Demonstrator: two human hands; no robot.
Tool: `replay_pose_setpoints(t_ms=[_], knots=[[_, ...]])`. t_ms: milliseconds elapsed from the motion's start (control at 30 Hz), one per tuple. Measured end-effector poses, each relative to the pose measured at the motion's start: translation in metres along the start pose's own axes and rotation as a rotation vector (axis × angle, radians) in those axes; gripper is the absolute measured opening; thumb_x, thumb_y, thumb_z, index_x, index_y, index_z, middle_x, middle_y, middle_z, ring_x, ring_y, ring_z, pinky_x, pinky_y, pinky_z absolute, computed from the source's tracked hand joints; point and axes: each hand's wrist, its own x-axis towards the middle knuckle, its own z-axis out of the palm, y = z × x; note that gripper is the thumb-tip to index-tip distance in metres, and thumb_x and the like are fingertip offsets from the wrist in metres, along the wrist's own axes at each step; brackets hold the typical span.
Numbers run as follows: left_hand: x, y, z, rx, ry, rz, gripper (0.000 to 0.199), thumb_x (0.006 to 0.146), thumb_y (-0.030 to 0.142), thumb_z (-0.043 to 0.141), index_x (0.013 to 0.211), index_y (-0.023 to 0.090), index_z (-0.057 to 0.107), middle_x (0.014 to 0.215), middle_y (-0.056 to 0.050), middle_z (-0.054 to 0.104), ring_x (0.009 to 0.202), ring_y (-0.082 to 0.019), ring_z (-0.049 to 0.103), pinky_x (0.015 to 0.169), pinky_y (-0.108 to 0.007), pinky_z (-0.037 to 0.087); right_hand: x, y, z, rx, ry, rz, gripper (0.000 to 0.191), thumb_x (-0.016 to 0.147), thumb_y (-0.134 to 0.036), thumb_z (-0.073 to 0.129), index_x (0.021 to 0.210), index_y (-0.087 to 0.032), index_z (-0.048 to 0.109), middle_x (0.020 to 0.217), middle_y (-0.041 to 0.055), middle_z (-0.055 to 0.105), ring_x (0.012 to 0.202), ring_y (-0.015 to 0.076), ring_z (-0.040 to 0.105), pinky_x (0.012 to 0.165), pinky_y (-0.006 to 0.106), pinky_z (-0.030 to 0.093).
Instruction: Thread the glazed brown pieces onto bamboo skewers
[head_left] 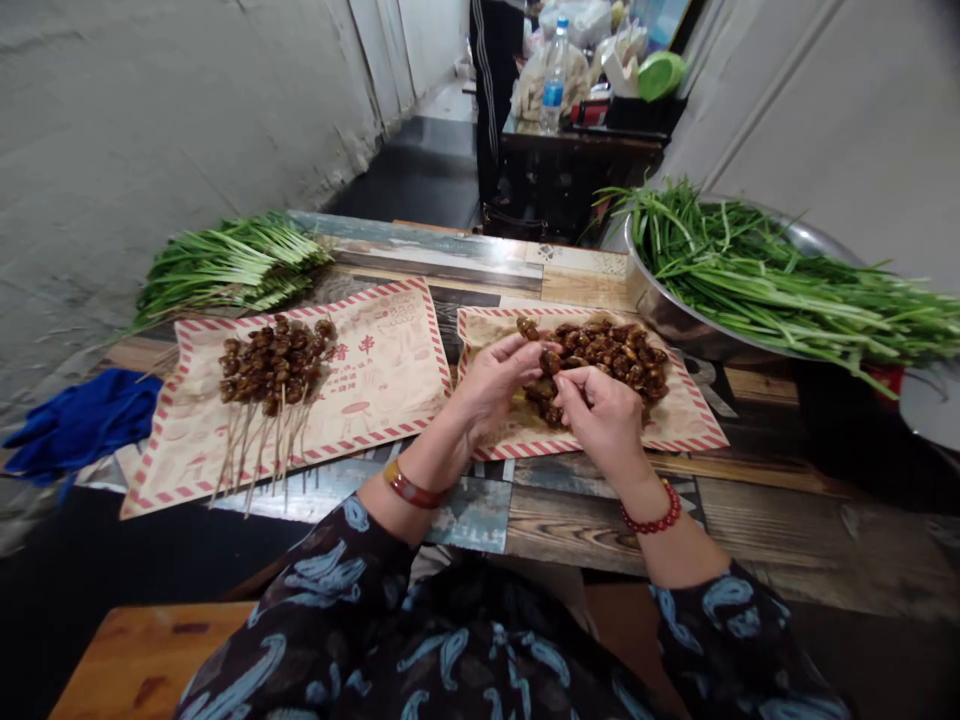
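My left hand (496, 382) is over the right-hand paper sheet (694, 425), its fingers closed around a glossy dark brown oval piece, which looks like a silkworm pupa (550, 361). Another such piece shows just beyond the fingertips. Close beside it, my right hand (606, 412) is pinched; what sits between thumb and forefinger is too small to make out, perhaps a thin skewer. Under and behind both hands lies a heap of the same brown pieces (622, 358). On the left-hand paper sheet (397, 400) rest several loaded skewers (274, 365), bare stick ends toward me.
A steel bowl (660, 300) of long green chives (765, 270) stands at the right. More chives (232, 262) lie at the back left, above a blue cloth or glove (82, 420). Behind the wooden table (600, 525), a water bottle (553, 80) stands on another table, near a person's dark trouser leg (495, 90).
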Motion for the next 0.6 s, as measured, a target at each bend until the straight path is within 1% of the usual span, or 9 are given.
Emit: replay_pose_setpoints(t_ms=[67,200,400,600], knots=[[0.002,0.006,-0.002,-0.027,0.023,0.041,0.037,0.071,0.042,0.078,0.098,0.018,0.071,0.1,-0.006,0.071,0.093,-0.015,0.064,0.083,-0.027,0.045,0.0,0.001,-0.001,-0.009,-0.01,0.004,0.021,0.091,-0.035,0.053,0.083,-0.021,0.066,0.063,-0.0005,0.069,0.057,0.0144,0.066,0.056,0.024,0.048],[0.005,0.01,-0.006,-0.01,0.029,0.065,0.029,0.076,0.04,0.075,0.094,0.018,0.07,0.092,-0.004,0.071,0.097,-0.016,0.064,0.087,-0.029,0.045,0.0,0.003,-0.003,-0.025,-0.02,-0.02,0.018,0.09,-0.032,0.055,0.082,-0.022,0.067,0.065,0.0,0.07,0.06,0.0151,0.067,0.057,0.025,0.048],[0.007,0.002,-0.005,0.022,0.044,0.075,0.023,0.076,0.038,0.074,0.083,0.016,0.068,0.088,-0.004,0.071,0.094,-0.017,0.064,0.086,-0.029,0.045,0.0,0.005,-0.004,-0.089,-0.018,-0.025,0.019,0.091,-0.031,0.053,0.082,-0.022,0.067,0.067,0.001,0.07,0.063,0.0159,0.067,0.057,0.025,0.048],[0.005,-0.003,-0.001,0.029,0.067,0.051,0.023,0.076,0.038,0.074,0.083,0.016,0.068,0.091,-0.004,0.071,0.09,-0.014,0.064,0.089,-0.028,0.043,0.001,0.007,-0.006,-0.082,-0.014,-0.04,0.02,0.09,-0.033,0.054,0.081,-0.022,0.067,0.065,0.0006,0.07,0.062,0.0157,0.067,0.056,0.025,0.047]])
